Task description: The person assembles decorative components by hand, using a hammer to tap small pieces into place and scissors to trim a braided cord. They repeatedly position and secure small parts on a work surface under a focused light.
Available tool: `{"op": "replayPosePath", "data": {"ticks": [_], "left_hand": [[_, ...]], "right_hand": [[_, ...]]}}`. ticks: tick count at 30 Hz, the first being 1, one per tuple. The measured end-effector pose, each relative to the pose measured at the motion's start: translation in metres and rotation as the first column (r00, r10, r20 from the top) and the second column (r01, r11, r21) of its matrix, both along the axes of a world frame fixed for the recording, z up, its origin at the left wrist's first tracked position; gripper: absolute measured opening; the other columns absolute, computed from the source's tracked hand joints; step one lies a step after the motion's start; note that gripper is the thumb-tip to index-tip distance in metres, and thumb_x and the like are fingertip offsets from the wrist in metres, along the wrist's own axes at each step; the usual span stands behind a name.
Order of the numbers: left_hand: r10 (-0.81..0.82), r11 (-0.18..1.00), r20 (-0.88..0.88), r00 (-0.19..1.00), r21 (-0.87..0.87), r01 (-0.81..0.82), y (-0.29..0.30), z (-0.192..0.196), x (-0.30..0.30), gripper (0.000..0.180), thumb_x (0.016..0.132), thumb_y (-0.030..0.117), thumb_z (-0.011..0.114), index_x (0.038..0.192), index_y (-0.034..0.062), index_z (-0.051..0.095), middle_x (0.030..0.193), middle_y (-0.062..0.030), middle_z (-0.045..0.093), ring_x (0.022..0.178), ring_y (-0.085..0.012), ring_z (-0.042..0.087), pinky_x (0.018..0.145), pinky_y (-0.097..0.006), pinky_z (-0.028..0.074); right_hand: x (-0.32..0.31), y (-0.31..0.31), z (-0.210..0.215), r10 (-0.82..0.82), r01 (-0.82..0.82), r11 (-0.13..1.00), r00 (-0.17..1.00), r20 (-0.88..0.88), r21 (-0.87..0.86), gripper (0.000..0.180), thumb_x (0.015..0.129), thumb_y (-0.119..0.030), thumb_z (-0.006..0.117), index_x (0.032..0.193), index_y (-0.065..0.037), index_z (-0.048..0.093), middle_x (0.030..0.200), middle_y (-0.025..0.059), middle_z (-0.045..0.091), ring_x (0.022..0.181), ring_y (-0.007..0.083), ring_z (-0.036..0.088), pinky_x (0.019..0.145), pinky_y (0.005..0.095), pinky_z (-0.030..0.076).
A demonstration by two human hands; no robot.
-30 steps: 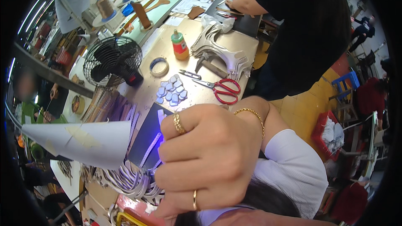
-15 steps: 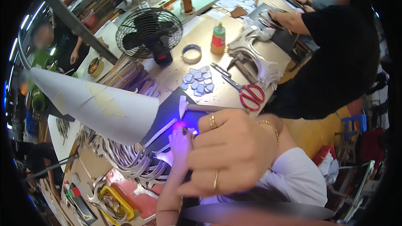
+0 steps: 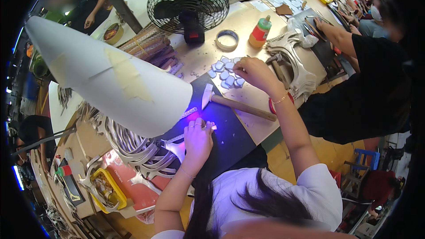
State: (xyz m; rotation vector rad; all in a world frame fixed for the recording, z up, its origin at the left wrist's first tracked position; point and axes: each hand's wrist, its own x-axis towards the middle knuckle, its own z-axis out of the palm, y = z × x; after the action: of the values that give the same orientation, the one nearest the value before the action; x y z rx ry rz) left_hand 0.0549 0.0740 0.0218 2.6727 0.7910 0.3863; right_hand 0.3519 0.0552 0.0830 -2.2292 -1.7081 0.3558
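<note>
My left hand [image 3: 198, 140] is closed in a pinch over the dark work mat, under purple light. It grips a pale silvery strap [image 3: 178, 148], whose lit end shows at the fingertips. A braided strip [image 3: 189, 113] lies just beyond it, partly hidden by a white paper cone. My right hand [image 3: 259, 75] reaches over a pile of small grey-blue rounded tabs [image 3: 229, 79], fingers bent together at its edge. Whether a tab is between them is hidden. A hammer [image 3: 239, 106] with a wooden handle lies on the mat [image 3: 230, 144] between my hands.
The large white cone [image 3: 115, 77] stands in the left foreground. Farther back are a black fan [image 3: 188, 4], a tape roll [image 3: 227, 40] and a glue bottle [image 3: 260, 32]. Silvery straps [image 3: 133, 144] lie heaped at left, near a yellow tray [image 3: 108, 190]. A co-worker [image 3: 354, 84] works at right.
My right hand has moved away from close to the camera and now reaches to the tab pile. My left hand stays near the same spot on the mat. The view has shifted.
</note>
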Motion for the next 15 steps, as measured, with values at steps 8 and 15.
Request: {"op": "replayPosePath", "data": {"ticks": [8,15], "left_hand": [[0.048,0.994,0.017,0.999,0.097,-0.049,-0.005,-0.003,0.004,0.021,0.081,0.011,0.071,0.101,0.0069,0.073,0.093,-0.0076,0.057,0.089,-0.0266,0.057,0.072,-0.041,0.042],[0.080,0.994,0.024,0.997,0.076,-0.081,-0.007,-0.005,0.004,0.022,0.081,0.012,0.071,0.102,0.0071,0.073,0.093,-0.0078,0.057,0.090,-0.0266,0.056,0.072,-0.041,0.041]], "right_hand": [[-0.002,0.065,-0.060,-0.003,0.005,1.000,0.998,0.065,-0.025,0.038,0.085,-0.019,0.074,0.121,-0.009,0.070,0.109,0.0150,0.063,0.100,0.0298,0.067,0.088,0.0409,0.055],[-0.007,0.072,-0.057,-0.038,0.039,0.999,0.980,0.197,0.001,0.028,0.082,-0.019,0.077,0.106,-0.008,0.069,0.108,0.0116,0.064,0.100,0.0299,0.067,0.083,0.0429,0.055]]}}
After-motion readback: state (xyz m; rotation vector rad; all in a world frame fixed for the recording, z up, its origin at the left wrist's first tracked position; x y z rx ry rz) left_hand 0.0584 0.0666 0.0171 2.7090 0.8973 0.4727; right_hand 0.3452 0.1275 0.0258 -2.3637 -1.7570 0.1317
